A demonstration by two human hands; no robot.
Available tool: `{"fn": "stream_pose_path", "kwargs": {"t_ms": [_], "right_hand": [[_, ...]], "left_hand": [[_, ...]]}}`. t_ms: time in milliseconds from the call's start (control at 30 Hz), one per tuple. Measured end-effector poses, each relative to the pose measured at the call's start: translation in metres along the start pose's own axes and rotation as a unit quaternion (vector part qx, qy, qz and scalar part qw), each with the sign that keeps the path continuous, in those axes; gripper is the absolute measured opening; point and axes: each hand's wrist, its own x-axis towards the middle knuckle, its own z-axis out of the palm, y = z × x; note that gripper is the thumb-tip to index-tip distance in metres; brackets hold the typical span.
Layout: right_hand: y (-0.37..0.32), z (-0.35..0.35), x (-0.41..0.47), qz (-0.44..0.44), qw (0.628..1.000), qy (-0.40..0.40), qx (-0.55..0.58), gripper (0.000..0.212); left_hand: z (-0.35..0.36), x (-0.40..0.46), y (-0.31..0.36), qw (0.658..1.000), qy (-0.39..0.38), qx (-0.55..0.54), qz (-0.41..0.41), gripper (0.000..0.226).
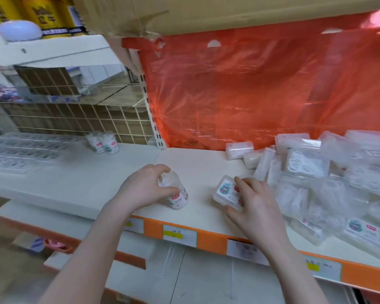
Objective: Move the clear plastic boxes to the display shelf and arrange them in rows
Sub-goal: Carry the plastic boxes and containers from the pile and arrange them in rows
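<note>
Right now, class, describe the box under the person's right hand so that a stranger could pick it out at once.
Find the cream display shelf in front of the red plastic sheet. Near its front edge, left of the heap of clear boxes, the right hand grips a small flat box. Unlike the round bottle in the left hand, it is rectangular, with a cartoon label.

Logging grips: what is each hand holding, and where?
Left hand grips a round clear jar around its top; right hand holds a flat clear box by its edges.

Clear flat box (228, 192) tilted near shelf (127, 178) front, box pile (329, 178) rt
</note>
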Motion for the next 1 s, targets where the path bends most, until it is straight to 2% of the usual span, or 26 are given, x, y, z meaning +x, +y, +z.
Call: {"fn": "stream_pose_path", "kwargs": {"t_ms": [133, 267, 633, 733, 900, 1000], "right_hand": [[-0.040, 0.016, 0.009, -0.032, 0.999, -0.017, 0.011, 0.061], [-0.089, 0.045, 0.017, -0.062, 0.998, -0.025, 0.009, 0.060], [-0.252, 0.129, 0.021, -0.054, 0.997, -0.054, 0.014, 0.065], [-0.275, 0.139, 0.025, -0.038, 0.998, -0.057, 0.011, 0.064], [-0.292, 0.152, 0.039, -0.019, 0.998, -0.053, 0.014, 0.061], [-0.290, 0.163, 0.054, -0.015, 0.999, -0.048, 0.004, 0.059]], "left_hand": [[-0.018, -0.018, -0.039, 0.999, 0.021, -0.011, -0.030, 0.058], [-0.039, -0.038, -0.094, 0.997, 0.033, -0.017, -0.068, 0.074], [-0.102, -0.070, -0.259, 0.995, 0.045, 0.017, -0.088, 0.058], [-0.114, -0.064, -0.284, 0.996, 0.041, 0.020, -0.079, 0.055], [-0.120, -0.039, -0.307, 0.997, 0.036, 0.015, -0.068, 0.067], [-0.118, -0.016, -0.313, 0.997, 0.029, 0.013, -0.063, 0.066]]}}
